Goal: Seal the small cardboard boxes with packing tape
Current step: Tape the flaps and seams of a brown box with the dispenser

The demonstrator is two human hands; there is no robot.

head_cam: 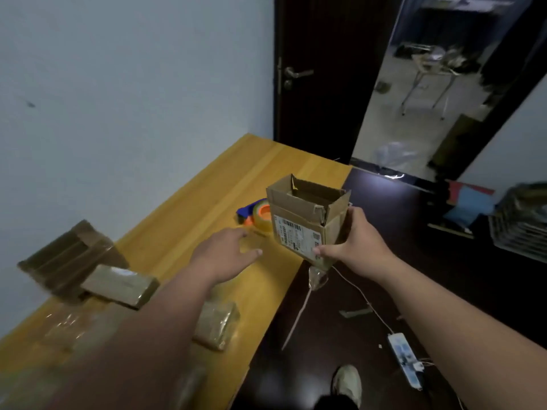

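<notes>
The right hand (353,242) grips an open box (307,216) above the table (189,202) edge, flaps up — unsealed. The left hand (226,253) reaches, fingers spread and empty, toward the tape (259,216) beyond. Next, probably: close flaps, take tape.

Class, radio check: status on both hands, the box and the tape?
Right hand grips open box, flaps up. Left hand open, reaching toward tape dispenser on table. Nothing between them.
</notes>
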